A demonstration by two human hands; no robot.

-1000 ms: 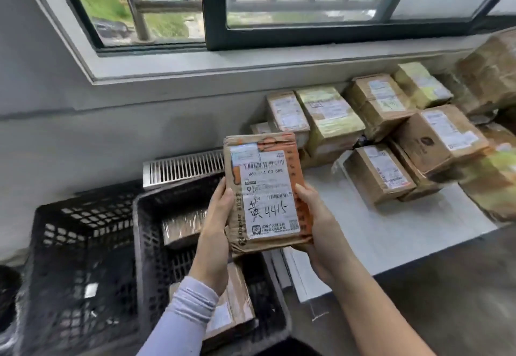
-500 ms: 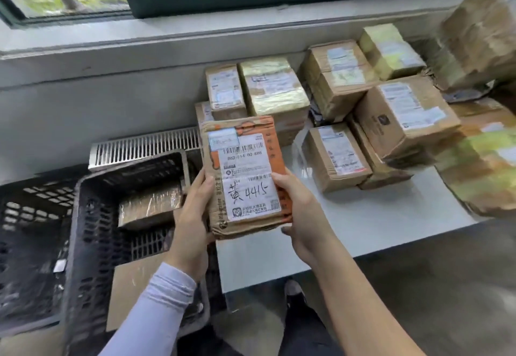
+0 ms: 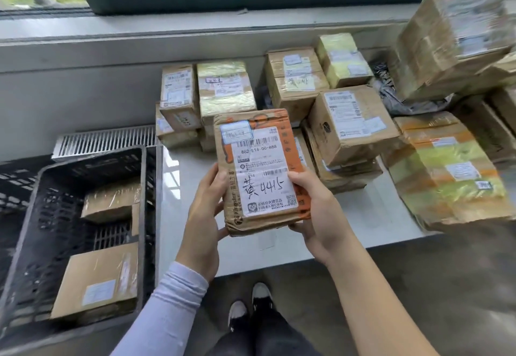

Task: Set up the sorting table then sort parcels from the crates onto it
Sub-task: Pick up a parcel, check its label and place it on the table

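Two hands hold parcel; stacked boxes crowd behind.

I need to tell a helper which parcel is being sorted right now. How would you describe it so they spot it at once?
Start at the white sorting table under the window. Above its near-left part, both hands hold one flat parcel. Unlike the plain brown boxes behind, it has orange print and "4415" handwritten on its label.

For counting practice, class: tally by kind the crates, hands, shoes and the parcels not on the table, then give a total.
Crates: 2 (near crate, far crate)
Hands: 2 (left hand, right hand)
Shoes: 2
Parcels, held or crated: 3 (held parcel, upper crate parcel, lower crate parcel)
Total: 9
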